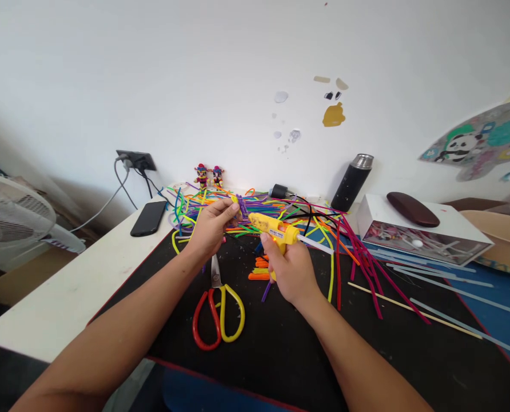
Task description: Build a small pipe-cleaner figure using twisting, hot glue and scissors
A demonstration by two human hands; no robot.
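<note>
My right hand [290, 270] is closed round the grip of a yellow hot glue gun [275, 228], whose nozzle points left and whose clear glue stick sticks out at the back right. My left hand [211, 228] pinches a small purple and yellow pipe-cleaner piece [240, 206] right at the gun's nozzle. Both hands hover above a black mat [281, 343]. Under them lie red and yellow scissors [217, 309] and a few short orange pieces [260, 269].
A tangle of coloured pipe cleaners [281, 212] covers the back of the mat. A black phone [148, 218], a wall socket with cables [135, 159], two small figurines [209, 175], a black flask [351, 182], a white box [422, 232] and clear glue sticks [447, 280] surround it. A fan [10, 217] stands left.
</note>
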